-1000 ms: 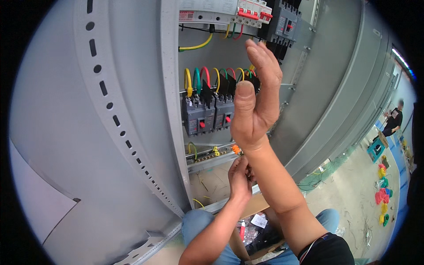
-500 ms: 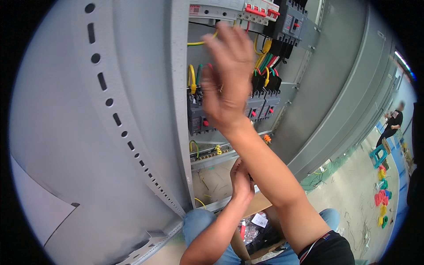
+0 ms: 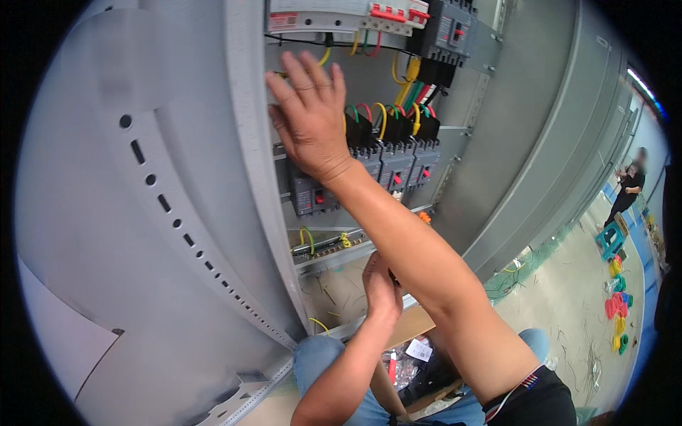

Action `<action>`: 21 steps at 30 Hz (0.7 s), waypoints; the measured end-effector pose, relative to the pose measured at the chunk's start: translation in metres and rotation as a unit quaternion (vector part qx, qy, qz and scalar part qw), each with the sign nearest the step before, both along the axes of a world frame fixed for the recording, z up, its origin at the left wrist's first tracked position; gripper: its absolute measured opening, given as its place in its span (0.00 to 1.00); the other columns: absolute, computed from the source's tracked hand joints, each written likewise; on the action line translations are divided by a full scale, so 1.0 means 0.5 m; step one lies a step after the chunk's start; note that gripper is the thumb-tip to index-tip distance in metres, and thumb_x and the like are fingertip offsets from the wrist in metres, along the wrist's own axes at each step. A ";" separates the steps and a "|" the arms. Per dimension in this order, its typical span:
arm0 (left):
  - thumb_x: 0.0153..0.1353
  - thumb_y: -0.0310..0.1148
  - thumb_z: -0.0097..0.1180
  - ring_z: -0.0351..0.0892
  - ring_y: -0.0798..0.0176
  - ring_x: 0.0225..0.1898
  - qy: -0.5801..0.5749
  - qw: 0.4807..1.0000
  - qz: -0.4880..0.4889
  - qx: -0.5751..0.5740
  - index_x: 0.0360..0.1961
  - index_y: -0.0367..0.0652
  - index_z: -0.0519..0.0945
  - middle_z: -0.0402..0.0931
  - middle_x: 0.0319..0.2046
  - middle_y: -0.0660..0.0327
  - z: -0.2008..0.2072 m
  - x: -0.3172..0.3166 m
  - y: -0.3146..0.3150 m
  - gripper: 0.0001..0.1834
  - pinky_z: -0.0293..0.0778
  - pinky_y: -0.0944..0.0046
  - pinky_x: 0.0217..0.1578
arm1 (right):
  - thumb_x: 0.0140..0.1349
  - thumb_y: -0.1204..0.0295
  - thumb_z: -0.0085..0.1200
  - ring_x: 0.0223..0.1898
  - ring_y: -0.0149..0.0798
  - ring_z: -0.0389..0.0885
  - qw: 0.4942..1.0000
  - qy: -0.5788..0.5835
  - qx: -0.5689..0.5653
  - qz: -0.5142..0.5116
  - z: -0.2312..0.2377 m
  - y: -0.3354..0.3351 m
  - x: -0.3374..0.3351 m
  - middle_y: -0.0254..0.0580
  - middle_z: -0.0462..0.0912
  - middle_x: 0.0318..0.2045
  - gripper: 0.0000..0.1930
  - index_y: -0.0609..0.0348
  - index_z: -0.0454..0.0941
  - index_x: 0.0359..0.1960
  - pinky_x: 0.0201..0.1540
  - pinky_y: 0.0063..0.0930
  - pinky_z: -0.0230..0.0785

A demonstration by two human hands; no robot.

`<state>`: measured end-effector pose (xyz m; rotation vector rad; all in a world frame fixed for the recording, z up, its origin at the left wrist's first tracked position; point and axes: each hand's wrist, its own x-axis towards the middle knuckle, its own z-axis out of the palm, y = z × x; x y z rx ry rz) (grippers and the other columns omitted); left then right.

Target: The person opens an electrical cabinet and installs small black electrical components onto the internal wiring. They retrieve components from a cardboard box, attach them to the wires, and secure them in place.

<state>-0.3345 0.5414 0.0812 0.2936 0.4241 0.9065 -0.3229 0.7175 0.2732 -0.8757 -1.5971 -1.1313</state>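
My right hand (image 3: 309, 117) is raised inside the open metal cabinet, fingers spread, back toward me. It is in front of the left end of a row of grey circuit breakers (image 3: 396, 170) with red toggles. A yellow-green wire (image 3: 325, 57) hangs behind its fingertips; whether they touch cannot be made out. Lower down, my left hand (image 3: 381, 285) is curled by the cabinet's bottom rail, partly behind my right forearm. Something dark shows at its fingers, too hidden to name.
A cardboard box (image 3: 414, 323) with bagged parts stands between my knees. Left is a tall grey panel (image 3: 192, 142) with a slotted strip. Above sits a breaker row (image 3: 398, 13) with red switches. At far right are wire coils (image 3: 616, 305), a teal stool (image 3: 609, 240) and a person (image 3: 629, 186).
My right hand has moved left and its fingers have spread further apart. The view has shifted slightly, and my left hand stays low and curled.
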 end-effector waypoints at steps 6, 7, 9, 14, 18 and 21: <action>0.72 0.61 0.54 0.72 0.73 0.24 -0.008 1.000 -0.004 -0.030 0.37 0.48 0.81 0.76 0.24 0.71 0.011 -0.040 0.043 0.25 0.64 0.68 0.27 | 0.60 0.75 0.63 0.60 0.56 0.77 0.981 0.076 -0.063 0.168 -0.022 -0.172 0.039 0.53 0.80 0.58 0.21 0.62 0.80 0.56 0.62 0.43 0.69; 0.72 0.63 0.52 0.74 0.71 0.29 -0.026 0.999 -0.005 -0.020 0.41 0.47 0.80 0.78 0.29 0.69 0.018 -0.037 0.043 0.27 0.67 0.66 0.31 | 0.59 0.72 0.65 0.57 0.55 0.80 0.964 0.097 -0.165 0.187 -0.057 -0.232 0.074 0.54 0.80 0.57 0.21 0.64 0.81 0.54 0.57 0.42 0.73; 0.71 0.66 0.49 0.78 0.69 0.39 -0.051 0.999 -0.003 -0.003 0.48 0.45 0.80 0.80 0.38 0.65 0.022 -0.042 0.045 0.32 0.72 0.63 0.39 | 0.59 0.71 0.67 0.56 0.51 0.80 0.903 0.121 -0.382 0.155 -0.115 -0.351 0.113 0.51 0.81 0.54 0.22 0.66 0.81 0.55 0.59 0.44 0.72; 0.69 0.73 0.42 0.78 0.61 0.53 -0.032 0.992 -0.103 0.065 0.62 0.41 0.73 0.78 0.52 0.58 0.010 -0.036 0.041 0.44 0.78 0.56 0.48 | 0.49 0.57 0.77 0.72 0.59 0.66 0.828 0.089 -0.540 0.127 -0.248 -0.447 0.208 0.54 0.75 0.65 0.36 0.62 0.81 0.59 0.69 0.49 0.65; 0.67 0.77 0.39 0.82 0.61 0.48 0.025 0.985 -0.139 0.102 0.61 0.39 0.74 0.79 0.52 0.55 0.015 -0.027 0.030 0.48 0.82 0.58 0.44 | 0.60 0.63 0.70 0.66 0.52 0.73 0.791 0.199 -0.554 0.167 -0.266 -0.471 0.232 0.54 0.78 0.62 0.21 0.65 0.85 0.50 0.65 0.44 0.69; 0.68 0.77 0.34 0.83 0.63 0.39 0.049 0.979 -0.143 0.136 0.54 0.41 0.77 0.82 0.44 0.57 0.021 -0.032 0.029 0.46 0.83 0.61 0.35 | 0.70 0.70 0.58 0.51 0.38 0.80 0.749 0.354 -0.531 0.180 -0.279 -0.474 0.247 0.50 0.83 0.51 0.12 0.70 0.85 0.40 0.55 0.34 0.72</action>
